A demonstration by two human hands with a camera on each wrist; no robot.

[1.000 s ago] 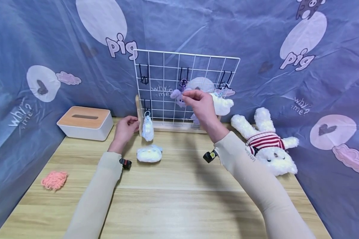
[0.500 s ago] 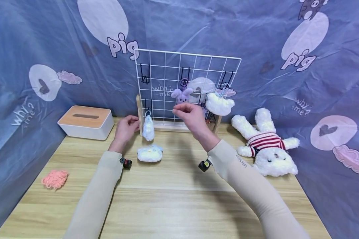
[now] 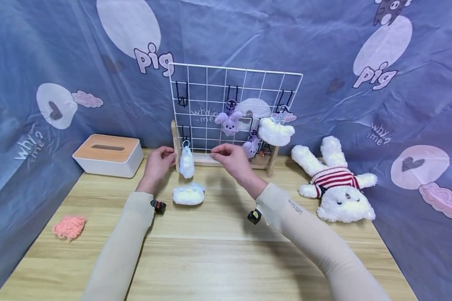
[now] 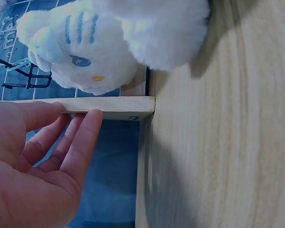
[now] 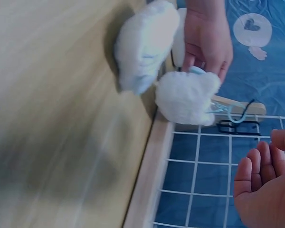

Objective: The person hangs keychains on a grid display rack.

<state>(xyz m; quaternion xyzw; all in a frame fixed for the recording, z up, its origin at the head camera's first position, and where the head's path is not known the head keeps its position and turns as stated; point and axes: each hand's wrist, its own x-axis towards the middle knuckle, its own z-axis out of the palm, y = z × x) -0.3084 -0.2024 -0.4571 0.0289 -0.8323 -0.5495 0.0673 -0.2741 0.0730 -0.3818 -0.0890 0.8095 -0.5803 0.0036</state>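
In the head view my left hand [image 3: 158,162] is at the left wooden post [image 3: 175,144] of a white wire grid rack [image 3: 235,69]. Its fingertips touch the post's outer side in the left wrist view, the fingers fairly straight. My right hand [image 3: 231,159] is in front of the rack's lower part, its fingers [image 5: 256,164] loosely bent around nothing. Just inside the left post a white plush keychain [image 3: 186,163] hangs from a black hook. A purple bunny keychain [image 3: 229,123] hangs mid-grid, a second purple bunny [image 3: 250,148] lower right, and a white plush [image 3: 276,132] at the right.
Another white plush [image 3: 188,195] lies on the table before the rack. A tissue box [image 3: 111,165] and pink yarn [image 3: 69,227] are at the left. A white teddy [image 3: 337,188] in a striped sweater lies at the right. One black hook [image 3: 182,94] upper left carries nothing.
My right hand has moved down and left from the mid-grid purple bunny, which now hangs fully in view with the second bunny. The left hand has stayed at the post.
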